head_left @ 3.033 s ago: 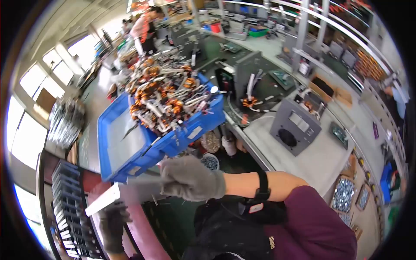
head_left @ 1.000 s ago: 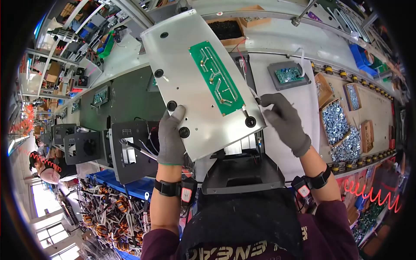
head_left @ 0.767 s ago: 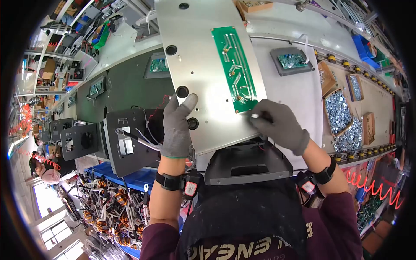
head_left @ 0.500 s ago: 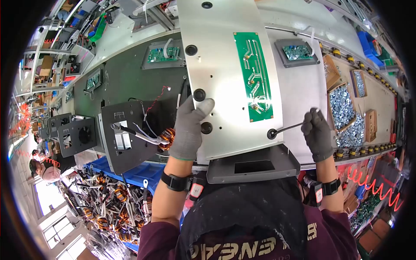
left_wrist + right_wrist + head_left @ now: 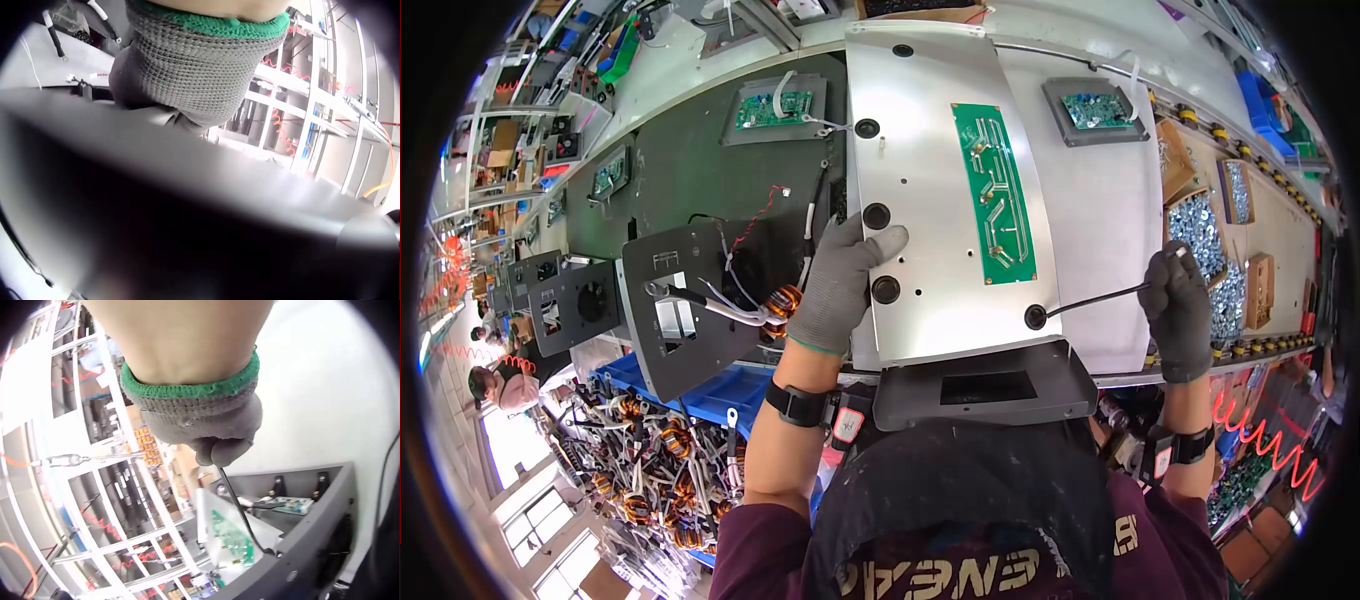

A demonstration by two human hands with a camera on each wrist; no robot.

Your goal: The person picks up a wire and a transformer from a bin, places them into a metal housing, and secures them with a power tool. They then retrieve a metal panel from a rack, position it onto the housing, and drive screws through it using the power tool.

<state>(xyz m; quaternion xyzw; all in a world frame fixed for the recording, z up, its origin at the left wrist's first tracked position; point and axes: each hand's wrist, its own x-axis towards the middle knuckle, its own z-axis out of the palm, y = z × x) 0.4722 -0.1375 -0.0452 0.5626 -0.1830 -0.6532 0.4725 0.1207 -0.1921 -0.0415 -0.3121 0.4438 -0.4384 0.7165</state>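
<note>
A silvery metal plate [image 5: 940,230] with a green circuit board [image 5: 997,195] and black grommets lies in front of the person. The gloved left hand [image 5: 840,280] grips its left edge, thumb on top. A black cable [image 5: 1090,301] comes out through the lower right grommet [image 5: 1035,317]; the gloved right hand [image 5: 1180,315] pinches its far end. The right wrist view shows the right hand [image 5: 200,425] holding the cable [image 5: 240,509] above a grey housing [image 5: 312,531]. In the left wrist view the left hand [image 5: 187,69] is behind a blurred edge, its fingertips hidden.
A dark panel [image 5: 645,350] with cables and a copper coil [image 5: 783,304] stands left. Circuit boards on trays [image 5: 1138,128] lie on both sides. Boxes of metal parts [image 5: 1195,235] are right, a blue bin [image 5: 745,390] of coils lower left. A grey housing [image 5: 880,400] sits below the plate.
The plate came into view in both hands and was lowered upright in front of the person. The right hand took hold of the cable and drew it out to the right.
</note>
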